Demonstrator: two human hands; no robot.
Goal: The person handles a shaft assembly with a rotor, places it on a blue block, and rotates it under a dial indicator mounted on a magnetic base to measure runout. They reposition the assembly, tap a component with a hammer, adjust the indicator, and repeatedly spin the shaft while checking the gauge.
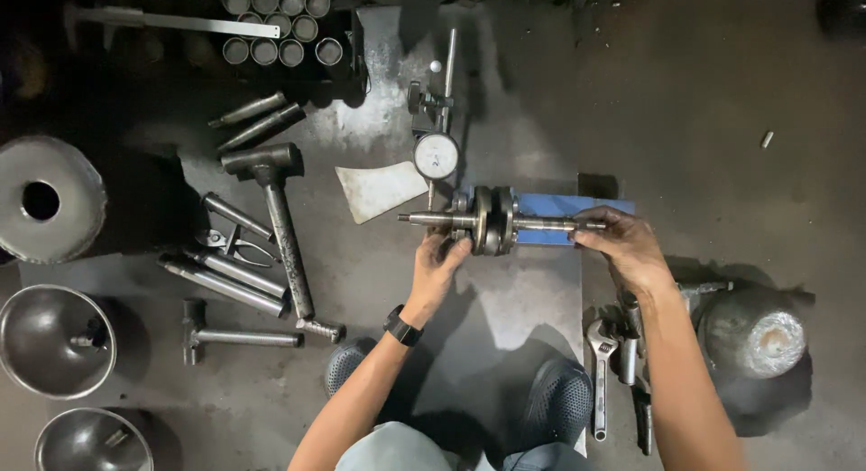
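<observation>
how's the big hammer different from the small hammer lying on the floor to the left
The big hammer has a thick, dark handle and lies nearly upright in the view, head away from the person. The small hammer has a thin handle and lies sideways, head to the left, nearer the person. Both are all metal and lie untouched, away from the hands.
</observation>
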